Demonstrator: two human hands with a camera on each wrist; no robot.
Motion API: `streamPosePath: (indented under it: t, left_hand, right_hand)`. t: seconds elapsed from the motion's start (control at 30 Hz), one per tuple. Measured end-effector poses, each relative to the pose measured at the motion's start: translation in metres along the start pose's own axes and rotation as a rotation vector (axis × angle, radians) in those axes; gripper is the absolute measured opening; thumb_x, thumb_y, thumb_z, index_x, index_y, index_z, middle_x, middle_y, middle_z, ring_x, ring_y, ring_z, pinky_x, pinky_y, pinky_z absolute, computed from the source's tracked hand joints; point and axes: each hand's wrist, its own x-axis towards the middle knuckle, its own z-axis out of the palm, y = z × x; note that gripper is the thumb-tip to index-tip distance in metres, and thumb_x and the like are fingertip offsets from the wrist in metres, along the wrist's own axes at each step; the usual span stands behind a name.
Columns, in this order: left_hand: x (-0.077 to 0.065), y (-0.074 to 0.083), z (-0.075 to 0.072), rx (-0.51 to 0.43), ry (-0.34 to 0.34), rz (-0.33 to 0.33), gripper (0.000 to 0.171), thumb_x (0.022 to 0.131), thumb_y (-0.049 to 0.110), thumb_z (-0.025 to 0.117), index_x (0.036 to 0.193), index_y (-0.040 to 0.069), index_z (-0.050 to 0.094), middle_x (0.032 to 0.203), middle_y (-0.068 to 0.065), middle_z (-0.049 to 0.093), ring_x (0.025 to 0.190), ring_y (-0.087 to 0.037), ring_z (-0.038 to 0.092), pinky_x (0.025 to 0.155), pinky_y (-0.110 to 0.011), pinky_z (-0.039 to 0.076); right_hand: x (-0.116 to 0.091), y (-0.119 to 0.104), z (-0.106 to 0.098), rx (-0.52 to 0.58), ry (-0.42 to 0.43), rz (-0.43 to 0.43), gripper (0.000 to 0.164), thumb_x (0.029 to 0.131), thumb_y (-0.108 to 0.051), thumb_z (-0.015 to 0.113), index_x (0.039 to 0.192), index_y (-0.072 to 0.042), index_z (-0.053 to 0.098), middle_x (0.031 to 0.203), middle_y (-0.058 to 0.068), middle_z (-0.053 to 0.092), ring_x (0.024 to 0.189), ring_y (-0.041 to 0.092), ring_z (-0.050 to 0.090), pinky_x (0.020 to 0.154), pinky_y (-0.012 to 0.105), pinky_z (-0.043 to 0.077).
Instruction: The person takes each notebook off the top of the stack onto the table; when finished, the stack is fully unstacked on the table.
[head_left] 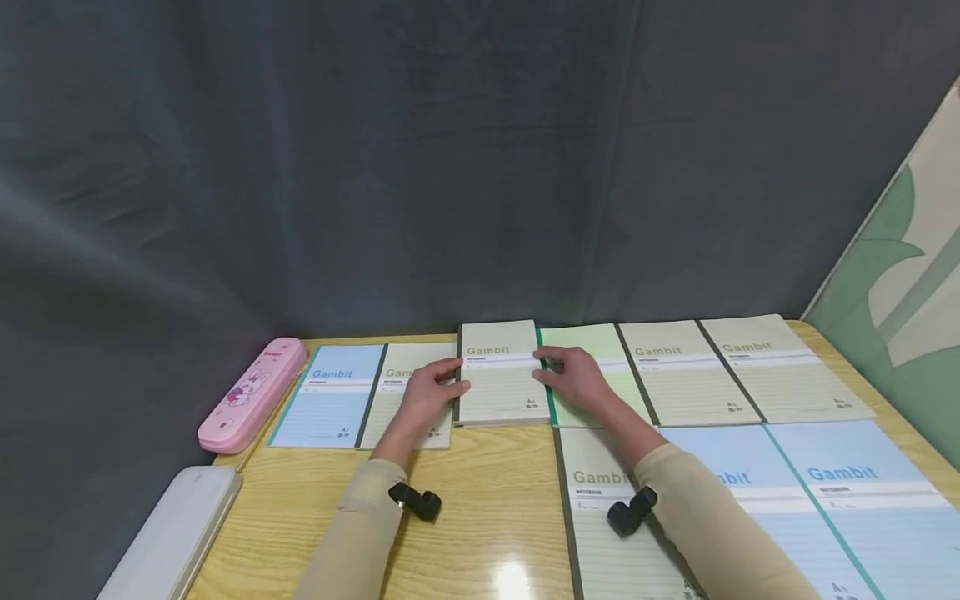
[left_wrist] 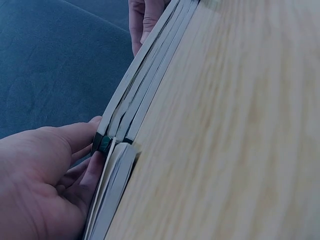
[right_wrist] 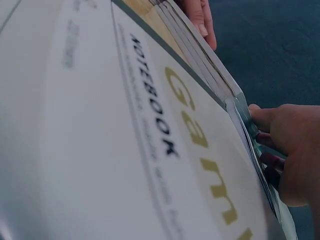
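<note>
A stack of several A5 notebooks, a beige "Gambit" cover with a dark spine on top, lies near the back of the table. My left hand holds the stack's left, spine side with bent fingers and thumb. On the opposite side my right hand grips the right edge, reaching over a green notebook. From the left wrist view, the layered page edges show between both hands. To the left, a beige notebook partly under my left hand adjoins a blue notebook.
Two beige notebooks continue the back row rightward. In front of them are another beige notebook and two blue notebooks. A pink pencil case and a white flat case line the left edge. Dark cloth hangs behind.
</note>
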Motion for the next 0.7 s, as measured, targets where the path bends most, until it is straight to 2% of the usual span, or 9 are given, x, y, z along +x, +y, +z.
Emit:
streamPosePath:
  t: [0.23, 0.43, 0.7]
  left_hand:
    - [0.0002, 0.0003, -0.0003, -0.026, 0.003, -0.026, 0.046, 0.095, 0.013, 0.074, 0.14, 0.01, 0.063, 0.134, -0.014, 0.063, 0.125, -0.032, 0.056, 0.1, -0.045, 0.05]
    - [-0.0002, -0.0011, -0.0019, -0.083, 0.011, -0.068, 0.045, 0.095, 0.012, 0.073, 0.14, 0.012, 0.063, 0.134, -0.013, 0.062, 0.126, -0.03, 0.056, 0.1, -0.044, 0.05]
    - [0.0027, -0.0007, -0.0076, -0.174, 0.04, -0.097, 0.044, 0.094, 0.002, 0.072, 0.137, 0.006, 0.064, 0.129, -0.017, 0.062, 0.12, -0.029, 0.058, 0.095, -0.038, 0.052]
  right_hand:
    - [-0.0006, 0.0005, 0.0012, -0.043, 0.01, -0.047, 0.042, 0.094, -0.022, 0.074, 0.131, -0.004, 0.068, 0.136, 0.017, 0.062, 0.128, 0.036, 0.056, 0.109, 0.05, 0.041]
    - [-0.001, 0.0039, 0.0009, -0.057, 0.01, -0.094, 0.044, 0.093, -0.021, 0.076, 0.132, -0.003, 0.067, 0.133, 0.018, 0.064, 0.127, 0.038, 0.056, 0.108, 0.052, 0.041]
    - [-0.0019, 0.0021, -0.0005, -0.082, -0.005, -0.094, 0.05, 0.091, -0.019, 0.077, 0.137, -0.003, 0.063, 0.132, 0.022, 0.063, 0.127, 0.04, 0.055, 0.108, 0.053, 0.041]
